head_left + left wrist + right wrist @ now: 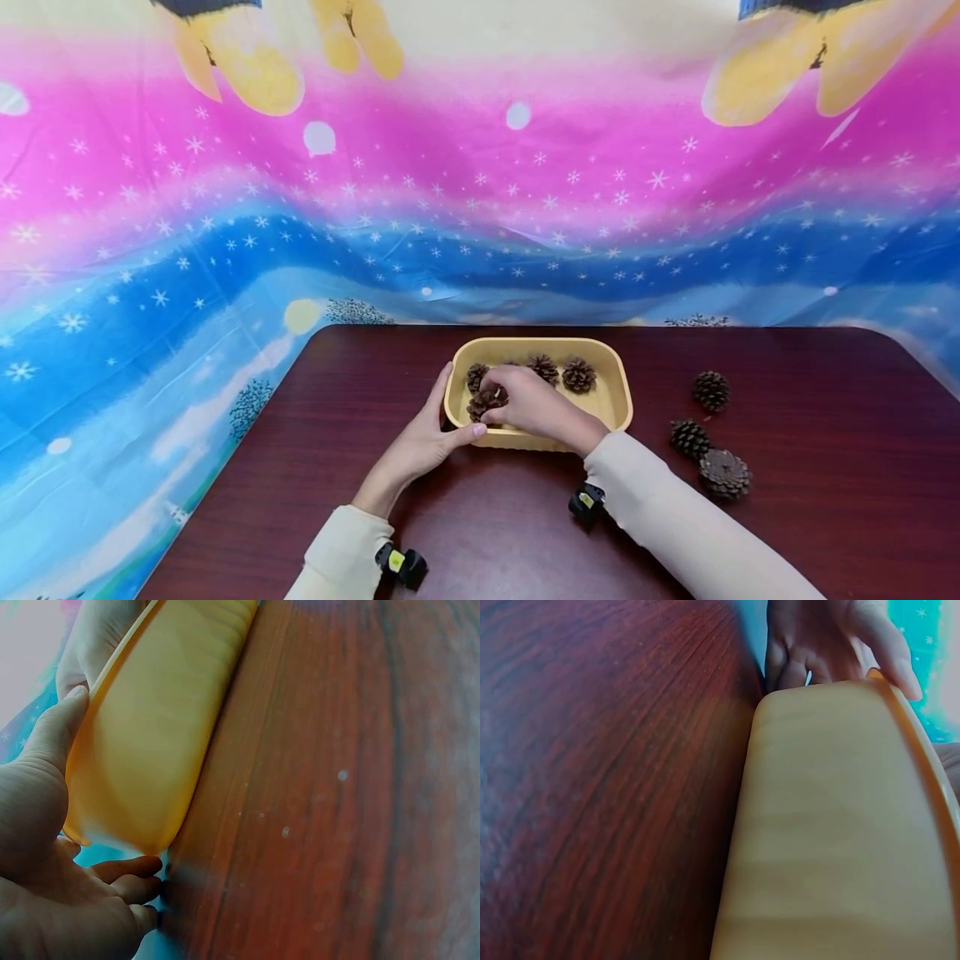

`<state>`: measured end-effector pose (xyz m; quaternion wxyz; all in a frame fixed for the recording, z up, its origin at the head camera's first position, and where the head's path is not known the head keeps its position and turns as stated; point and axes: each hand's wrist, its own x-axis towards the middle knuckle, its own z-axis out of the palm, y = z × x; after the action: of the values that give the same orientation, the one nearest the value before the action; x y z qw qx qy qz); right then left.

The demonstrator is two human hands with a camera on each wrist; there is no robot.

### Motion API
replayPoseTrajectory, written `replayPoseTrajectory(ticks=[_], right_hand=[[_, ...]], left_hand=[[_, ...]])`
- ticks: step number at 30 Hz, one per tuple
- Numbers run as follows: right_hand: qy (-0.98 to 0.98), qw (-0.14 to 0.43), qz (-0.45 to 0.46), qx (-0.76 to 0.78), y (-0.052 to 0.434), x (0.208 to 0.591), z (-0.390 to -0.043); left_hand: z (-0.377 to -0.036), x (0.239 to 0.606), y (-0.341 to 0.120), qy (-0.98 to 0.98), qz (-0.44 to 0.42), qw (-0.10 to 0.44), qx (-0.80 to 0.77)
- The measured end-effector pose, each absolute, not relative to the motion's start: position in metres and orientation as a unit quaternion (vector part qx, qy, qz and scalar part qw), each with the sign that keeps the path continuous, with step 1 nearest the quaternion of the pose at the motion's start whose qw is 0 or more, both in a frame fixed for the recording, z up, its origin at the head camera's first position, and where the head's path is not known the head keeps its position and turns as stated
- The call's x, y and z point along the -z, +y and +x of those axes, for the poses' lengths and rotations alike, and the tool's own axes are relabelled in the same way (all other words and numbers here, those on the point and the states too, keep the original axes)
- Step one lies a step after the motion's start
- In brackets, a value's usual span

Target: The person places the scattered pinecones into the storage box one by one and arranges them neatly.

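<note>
A yellow plastic container (617,392) sits on the table with several brown pine cones inside, among them one pine cone (579,376) towards the right. My left hand (420,437) holds the container's near left corner, thumb over the front rim and fingers along the left side. In the left wrist view, that thumb (58,731) lies at the rim while the lower fingers spread beside the wall. My right hand (534,404) reaches over the front rim and grips a pine cone (483,405) in the left part of the container. The right wrist view shows mostly the container's outer wall (840,825).
To the right of the container, three pine cones lie on the dark red wooden table (825,433): one pine cone (710,392) farther back, another pine cone (689,438) and a larger pine cone (725,474) close together. A patterned cloth (480,183) hangs behind the table.
</note>
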<state>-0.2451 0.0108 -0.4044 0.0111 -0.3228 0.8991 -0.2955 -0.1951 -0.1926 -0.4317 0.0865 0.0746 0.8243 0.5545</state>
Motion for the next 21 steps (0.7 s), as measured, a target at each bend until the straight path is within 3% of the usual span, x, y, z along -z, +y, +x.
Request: replayPoseTrajectory(ticks=[21], right_hand=[[0.898,0.067,-0.299,0.317,0.0089,0.4064,-0.2478]], left_hand=[[-0.1943,0.4321,-0.192,0.831,0.067,0.083,-0.546]])
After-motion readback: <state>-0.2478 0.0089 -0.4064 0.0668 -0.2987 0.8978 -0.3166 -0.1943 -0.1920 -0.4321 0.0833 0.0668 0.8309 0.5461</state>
